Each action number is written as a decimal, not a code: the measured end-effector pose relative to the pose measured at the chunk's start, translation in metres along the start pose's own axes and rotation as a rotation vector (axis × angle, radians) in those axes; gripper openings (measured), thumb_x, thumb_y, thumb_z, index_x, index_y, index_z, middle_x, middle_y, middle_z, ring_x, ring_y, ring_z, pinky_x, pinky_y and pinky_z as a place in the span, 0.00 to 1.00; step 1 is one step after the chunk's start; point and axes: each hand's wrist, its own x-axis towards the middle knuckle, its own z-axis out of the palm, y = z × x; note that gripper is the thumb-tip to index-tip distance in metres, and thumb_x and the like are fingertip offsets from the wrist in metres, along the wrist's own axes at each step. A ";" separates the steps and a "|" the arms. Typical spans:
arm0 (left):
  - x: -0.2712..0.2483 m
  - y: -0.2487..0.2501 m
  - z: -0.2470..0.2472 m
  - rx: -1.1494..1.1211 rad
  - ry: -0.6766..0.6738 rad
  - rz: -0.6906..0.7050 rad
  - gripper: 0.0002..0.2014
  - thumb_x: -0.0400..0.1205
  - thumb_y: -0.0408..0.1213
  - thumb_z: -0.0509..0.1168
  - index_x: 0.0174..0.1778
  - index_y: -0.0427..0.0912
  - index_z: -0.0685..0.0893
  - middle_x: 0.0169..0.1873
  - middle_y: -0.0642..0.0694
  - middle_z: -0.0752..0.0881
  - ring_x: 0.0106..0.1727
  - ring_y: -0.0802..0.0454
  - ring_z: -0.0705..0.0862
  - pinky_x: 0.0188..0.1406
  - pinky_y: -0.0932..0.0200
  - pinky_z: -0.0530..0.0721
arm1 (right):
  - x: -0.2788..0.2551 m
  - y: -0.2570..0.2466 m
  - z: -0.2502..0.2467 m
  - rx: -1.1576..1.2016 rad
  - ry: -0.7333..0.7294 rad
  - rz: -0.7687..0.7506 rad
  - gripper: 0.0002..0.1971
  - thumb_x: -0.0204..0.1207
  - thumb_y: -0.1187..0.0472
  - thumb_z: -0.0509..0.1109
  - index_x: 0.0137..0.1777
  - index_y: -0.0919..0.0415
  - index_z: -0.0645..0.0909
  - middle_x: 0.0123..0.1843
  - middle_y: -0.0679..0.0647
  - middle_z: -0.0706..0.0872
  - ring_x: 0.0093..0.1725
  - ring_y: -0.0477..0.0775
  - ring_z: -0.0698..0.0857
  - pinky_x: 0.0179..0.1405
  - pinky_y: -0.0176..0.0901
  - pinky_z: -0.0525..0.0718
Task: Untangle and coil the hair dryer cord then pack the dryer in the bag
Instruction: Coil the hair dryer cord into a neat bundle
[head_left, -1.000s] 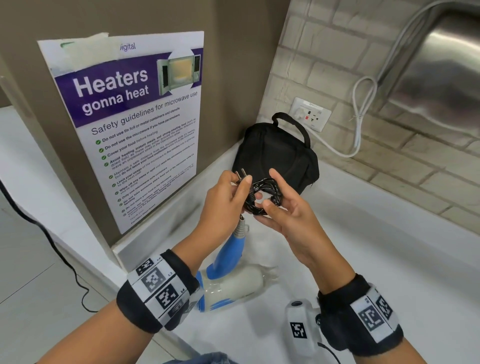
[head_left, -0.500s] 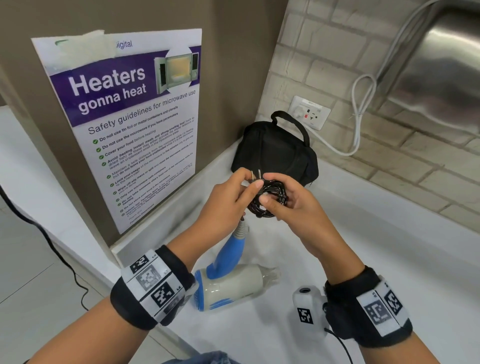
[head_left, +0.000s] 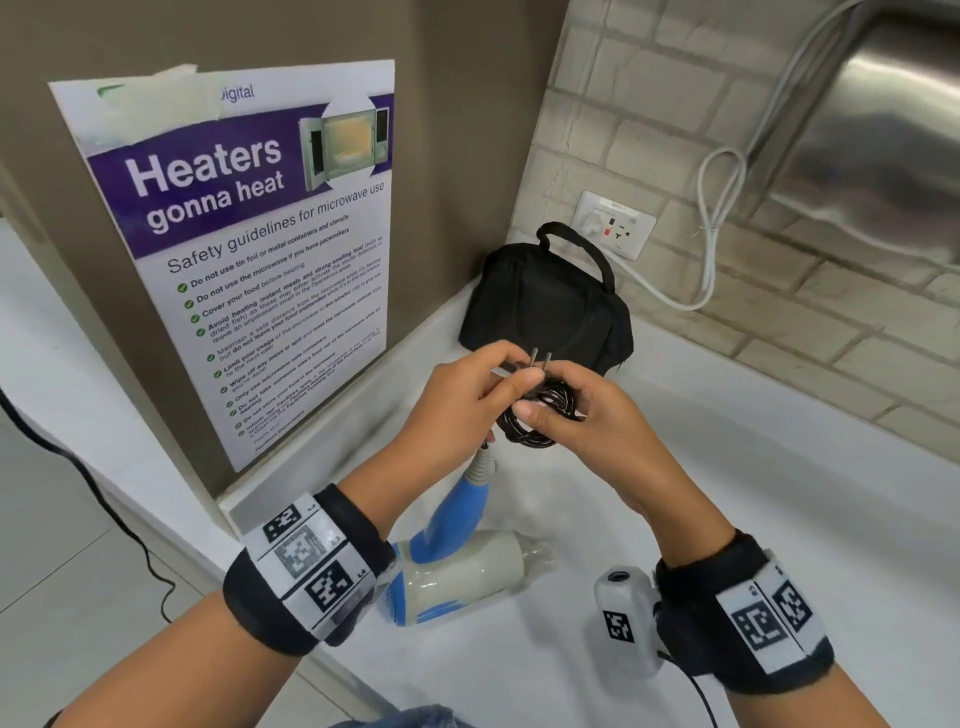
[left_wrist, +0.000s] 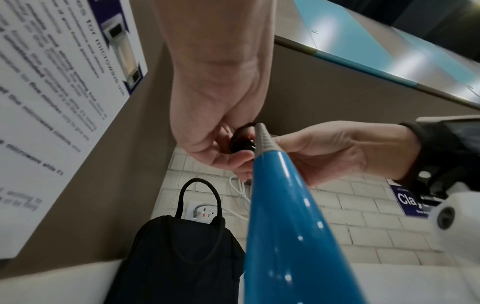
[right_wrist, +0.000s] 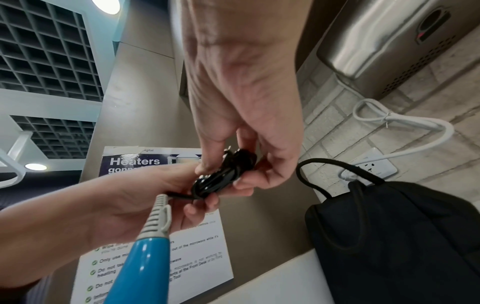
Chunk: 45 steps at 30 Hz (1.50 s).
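A blue and white hair dryer (head_left: 457, 577) lies on the white counter (head_left: 779, 519), its blue handle (left_wrist: 291, 226) (right_wrist: 140, 267) pointing up towards my hands. Above it I hold the black cord, wound into a small coil (head_left: 545, 415) (right_wrist: 221, 176) (left_wrist: 241, 139). My left hand (head_left: 467, 400) pinches the plug end, whose two metal prongs (head_left: 540, 360) stick up. My right hand (head_left: 576, 415) grips the coil from the other side. The black bag (head_left: 545, 306) (right_wrist: 389, 236) stands closed in the corner just behind my hands.
A microwave safety poster (head_left: 249, 249) hangs on the brown wall to the left. A wall socket (head_left: 615, 224) with a white cable (head_left: 711, 228) sits behind the bag. A steel hand dryer (head_left: 872, 130) is mounted at upper right. The counter's edge runs along the left.
Both hands have drawn closer together around the coil, and the plug's prongs now stick up between them. The dryer and the bag have stayed put.
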 end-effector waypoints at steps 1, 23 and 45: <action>0.000 0.001 0.001 -0.006 -0.003 -0.001 0.08 0.83 0.45 0.61 0.53 0.46 0.80 0.27 0.54 0.84 0.23 0.64 0.82 0.22 0.70 0.79 | 0.001 -0.001 0.001 -0.030 0.007 -0.022 0.15 0.72 0.52 0.74 0.59 0.48 0.82 0.53 0.47 0.86 0.57 0.48 0.83 0.58 0.50 0.84; -0.030 -0.077 0.015 0.392 -0.601 -0.394 0.24 0.74 0.50 0.71 0.66 0.58 0.76 0.48 0.50 0.86 0.50 0.53 0.85 0.56 0.55 0.84 | 0.005 0.100 -0.015 0.340 0.325 0.515 0.10 0.77 0.56 0.70 0.50 0.62 0.87 0.43 0.48 0.88 0.43 0.39 0.81 0.41 0.30 0.73; -0.013 -0.080 0.092 0.329 -0.720 -0.582 0.21 0.76 0.48 0.71 0.57 0.37 0.81 0.42 0.40 0.86 0.45 0.40 0.89 0.37 0.51 0.89 | -0.015 0.178 -0.047 0.014 0.190 0.753 0.08 0.74 0.64 0.74 0.51 0.67 0.86 0.45 0.61 0.85 0.43 0.53 0.83 0.50 0.45 0.86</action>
